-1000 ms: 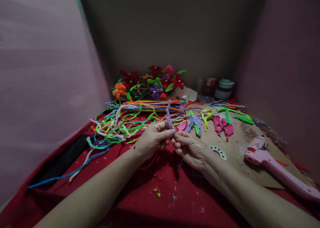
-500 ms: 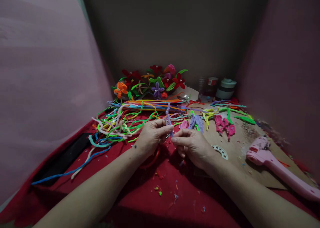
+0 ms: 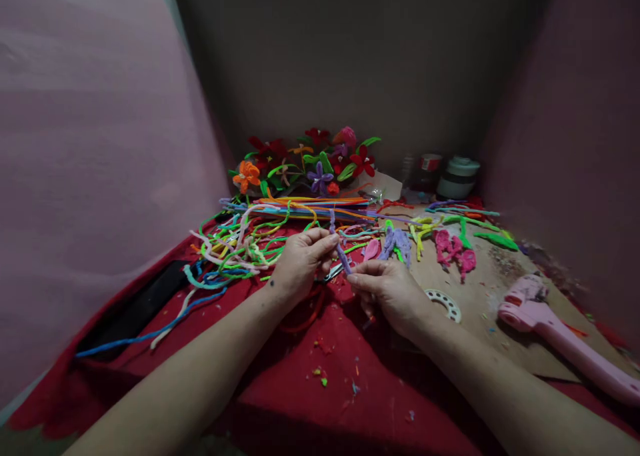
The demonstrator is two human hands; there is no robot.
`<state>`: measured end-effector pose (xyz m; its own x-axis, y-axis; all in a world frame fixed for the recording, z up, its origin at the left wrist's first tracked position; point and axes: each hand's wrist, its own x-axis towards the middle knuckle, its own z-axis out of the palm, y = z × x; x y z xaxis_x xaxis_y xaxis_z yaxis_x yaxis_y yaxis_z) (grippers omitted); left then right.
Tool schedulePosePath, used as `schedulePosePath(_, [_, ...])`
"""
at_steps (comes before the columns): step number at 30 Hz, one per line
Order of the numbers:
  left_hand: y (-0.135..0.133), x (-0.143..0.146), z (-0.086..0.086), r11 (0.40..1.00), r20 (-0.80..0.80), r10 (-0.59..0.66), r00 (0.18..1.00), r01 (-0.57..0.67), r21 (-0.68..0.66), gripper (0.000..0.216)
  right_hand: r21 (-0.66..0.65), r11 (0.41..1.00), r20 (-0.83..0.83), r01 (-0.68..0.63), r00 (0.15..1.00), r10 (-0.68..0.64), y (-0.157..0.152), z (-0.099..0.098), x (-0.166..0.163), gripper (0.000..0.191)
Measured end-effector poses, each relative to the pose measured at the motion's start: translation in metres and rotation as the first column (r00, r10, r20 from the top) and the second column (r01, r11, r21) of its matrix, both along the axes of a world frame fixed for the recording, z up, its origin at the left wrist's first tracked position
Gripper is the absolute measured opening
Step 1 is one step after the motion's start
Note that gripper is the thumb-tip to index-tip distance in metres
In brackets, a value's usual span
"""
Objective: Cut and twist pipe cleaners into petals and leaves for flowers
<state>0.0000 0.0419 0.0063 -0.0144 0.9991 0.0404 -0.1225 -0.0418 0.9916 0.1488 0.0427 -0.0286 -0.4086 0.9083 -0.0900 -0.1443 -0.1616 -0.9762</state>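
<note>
My left hand (image 3: pixel 300 263) and my right hand (image 3: pixel 387 293) meet over a red cloth (image 3: pixel 310 349). Both pinch a short purple pipe cleaner (image 3: pixel 340 248) that runs slanted between them, the left at its upper end, the right at its lower end. A metal tool, possibly scissors (image 3: pixel 334 271), shows just under the left fingers; I cannot tell whether the hand holds it. A tangle of coloured pipe cleaners (image 3: pixel 240 243) lies just beyond the left hand.
Finished pipe-cleaner flowers (image 3: pixel 310 159) stand at the back. Purple (image 3: pixel 397 241), pink (image 3: pixel 455 249) and green pieces lie on a brown board (image 3: pixel 480 296) at right, with a pink glue gun (image 3: pixel 555 336), a white curved piece (image 3: pixel 445 303) and jars (image 3: pixel 457 178). A black object (image 3: pixel 135 309) lies left.
My hands have drawn slightly apart, so the purple pipe cleaner now stretches slanted between them. The view has shifted a little to the left.
</note>
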Motion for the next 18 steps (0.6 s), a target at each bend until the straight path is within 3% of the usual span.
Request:
schedulePosePath(5, [-0.004, 0.003, -0.001, 0.974, -0.047, -0.222, 0.974, 0.219, -0.055, 0.019, -0.069, 0.996, -0.107, 0.055, 0.992, -0.062, -0.001, -0.002, -0.001, 0.020])
schedulePosePath(8, [-0.002, 0.002, -0.002, 0.967, 0.134, -0.248, 0.959, 0.254, -0.030, 0.019, -0.180, 0.978, -0.289, 0.109, 0.944, -0.158, 0.002, 0.001, 0.001, 0.019])
schedulePosePath(12, [-0.001, 0.001, -0.002, 0.931, 0.386, -0.359, 0.850, 0.355, 0.086, 0.021, -0.392, 0.917, -0.505, 0.074, 0.816, -0.281, 0.010, 0.008, 0.008, 0.024])
schedulePosePath(15, [-0.001, 0.002, -0.004, 0.901, 0.368, -0.421, 0.829, 0.428, 0.066, 0.021, -0.387, 0.922, -0.569, -0.023, 0.792, -0.219, 0.012, 0.010, 0.012, 0.019])
schedulePosePath(18, [0.000, -0.002, -0.001, 0.923, 0.333, -0.372, 0.866, 0.385, 0.029, 0.019, -0.334, 0.938, -0.570, -0.091, 0.812, -0.124, 0.009, 0.011, 0.010, 0.014])
